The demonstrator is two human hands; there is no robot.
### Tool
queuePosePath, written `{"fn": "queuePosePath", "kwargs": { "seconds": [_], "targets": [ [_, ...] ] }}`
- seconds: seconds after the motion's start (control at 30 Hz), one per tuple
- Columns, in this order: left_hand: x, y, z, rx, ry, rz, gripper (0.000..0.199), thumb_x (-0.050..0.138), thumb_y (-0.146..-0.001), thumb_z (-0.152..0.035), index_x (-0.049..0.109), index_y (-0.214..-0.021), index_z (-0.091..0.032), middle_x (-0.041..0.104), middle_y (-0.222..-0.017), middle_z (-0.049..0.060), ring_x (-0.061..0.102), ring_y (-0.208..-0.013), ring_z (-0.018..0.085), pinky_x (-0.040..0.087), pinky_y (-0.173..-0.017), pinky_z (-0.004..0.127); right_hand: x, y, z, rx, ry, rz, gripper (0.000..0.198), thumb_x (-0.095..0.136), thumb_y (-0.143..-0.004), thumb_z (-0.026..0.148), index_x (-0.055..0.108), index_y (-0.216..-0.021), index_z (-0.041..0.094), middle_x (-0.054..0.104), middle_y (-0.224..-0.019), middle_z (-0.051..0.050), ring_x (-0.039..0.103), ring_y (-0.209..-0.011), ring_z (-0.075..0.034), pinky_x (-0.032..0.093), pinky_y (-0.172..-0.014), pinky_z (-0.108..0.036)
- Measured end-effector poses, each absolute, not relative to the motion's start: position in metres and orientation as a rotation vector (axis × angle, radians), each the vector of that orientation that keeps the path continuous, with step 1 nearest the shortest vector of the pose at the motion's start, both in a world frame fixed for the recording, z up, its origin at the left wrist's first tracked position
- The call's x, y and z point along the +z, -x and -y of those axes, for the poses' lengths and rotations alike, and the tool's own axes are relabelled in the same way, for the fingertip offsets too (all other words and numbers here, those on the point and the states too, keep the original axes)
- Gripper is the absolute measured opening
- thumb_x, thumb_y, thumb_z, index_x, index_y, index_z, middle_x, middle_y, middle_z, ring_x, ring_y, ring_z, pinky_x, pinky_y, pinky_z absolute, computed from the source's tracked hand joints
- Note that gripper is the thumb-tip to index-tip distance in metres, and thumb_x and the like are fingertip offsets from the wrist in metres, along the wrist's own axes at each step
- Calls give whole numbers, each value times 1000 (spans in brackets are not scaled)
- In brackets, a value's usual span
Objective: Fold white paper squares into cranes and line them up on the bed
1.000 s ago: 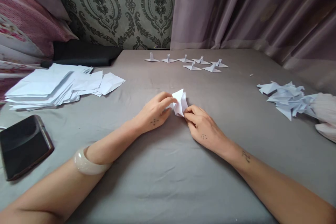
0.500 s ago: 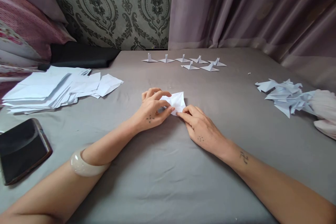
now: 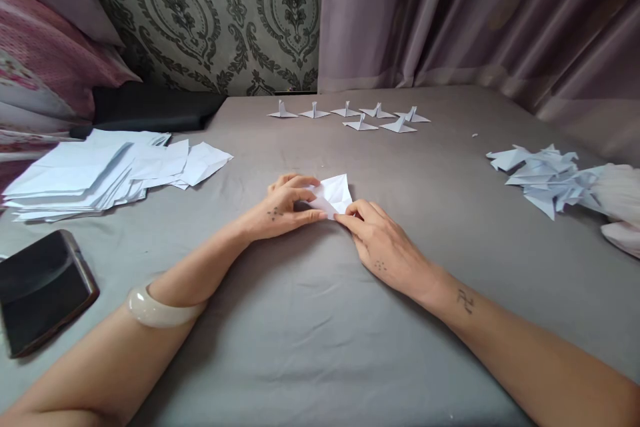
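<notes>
A small creased sheet of white paper point(image 3: 336, 192) lies on the grey cloth in front of me, between my two hands. My left hand point(image 3: 293, 207) holds its left side, thumb along the near edge and fingers curled over the top. With thumb and fingers pinched together, my right hand point(image 3: 373, 230) grips the near right corner. Part of the paper's left side is hidden under my left fingers.
Several folded paper cranes point(image 3: 346, 109) stand in rows at the back. A stack of white paper point(image 3: 75, 170) is at left, with a phone point(image 3: 45, 290) nearer me. More folded paper pieces point(image 3: 545, 177) are heaped at right beside pale fabric point(image 3: 623, 197). A black folded item point(image 3: 155, 107) lies back left.
My left hand has shifted slightly left, and its thumb now lies flatter along the paper's near edge. My right hand stays at the corner. The view has moved a little.
</notes>
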State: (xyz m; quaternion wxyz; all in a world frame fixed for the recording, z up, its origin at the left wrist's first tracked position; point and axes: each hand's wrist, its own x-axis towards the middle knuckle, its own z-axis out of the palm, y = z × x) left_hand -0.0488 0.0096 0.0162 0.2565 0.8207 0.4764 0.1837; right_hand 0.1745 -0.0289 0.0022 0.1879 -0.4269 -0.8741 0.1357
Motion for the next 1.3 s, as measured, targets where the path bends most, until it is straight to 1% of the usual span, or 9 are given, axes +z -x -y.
{"fn": "queuePosePath", "kwargs": {
  "seconds": [0.17,0.3,0.4,0.47,0.5,0.6,0.67,0.97,1.3],
  "targets": [
    [16,52,-11,498,-2240,-1191,30,44,-94,-41,66,-86,-21,48,-139,6,34,-131,28,32,-106,49,2,-174,29,393,1225,2459,46,33,-88,0,60,-120,20,57,-104,-9,53,-92,-20,50,-78,-35],
    [10,48,-10,567,-2375,-1230,28,42,-95,-38,62,-112,-28,42,-142,7,30,-133,28,26,-108,52,2,-174,29,388,1229,2465,45,32,-88,0,59,-121,17,57,-106,-10,52,-93,-20,49,-80,-35],
    [5,43,-8,766,-2520,-1432,42,55,-89,-45,50,-128,-28,38,-141,12,34,-128,30,27,-105,52,3,-174,30,373,1217,2472,45,32,-89,1,60,-120,19,57,-105,-10,51,-93,-20,49,-80,-35],
    [3,40,-6,878,-2575,-1540,51,60,-84,-50,50,-125,-23,45,-130,14,42,-116,29,33,-98,48,4,-173,31,373,1218,2477,44,32,-90,2,61,-117,20,57,-105,-9,51,-92,-20,48,-79,-34],
    [3,39,-5,900,-2600,-1561,48,60,-84,-51,52,-120,-21,50,-123,14,46,-110,28,35,-94,45,5,-173,31,375,1224,2476,43,32,-90,2,62,-116,20,57,-105,-9,50,-92,-20,48,-79,-33],
    [4,36,-3,823,-2685,-1448,28,51,-92,-44,58,-101,-19,61,-104,9,54,-95,22,36,-86,38,6,-173,32,378,1242,2464,41,33,-91,4,64,-111,21,55,-103,-9,50,-92,-20,48,-78,-33],
    [5,34,-2,722,-2699,-1298,23,44,-97,-36,60,-96,-19,65,-99,6,58,-90,18,35,-83,34,7,-173,32,381,1254,2465,40,34,-91,5,64,-110,22,54,-101,-9,51,-91,-20,47,-78,-33],
    [-4,35,0,662,-2718,-1043,27,41,-97,-22,67,-105,-18,69,-106,8,61,-96,17,40,-80,31,20,-176,38,302,1324,2612,31,35,-90,4,62,-93,19,51,-93,-8,49,-83,-19,45,-70,-30],
    [11,34,7,434,-2868,-1009,32,41,-97,-30,69,-108,-21,68,-107,8,59,-96,20,42,-86,34,37,-200,38,307,1297,2715,29,44,-88,9,67,-97,24,59,-102,-5,56,-85,-18,43,-64,-30]
  ]
}}
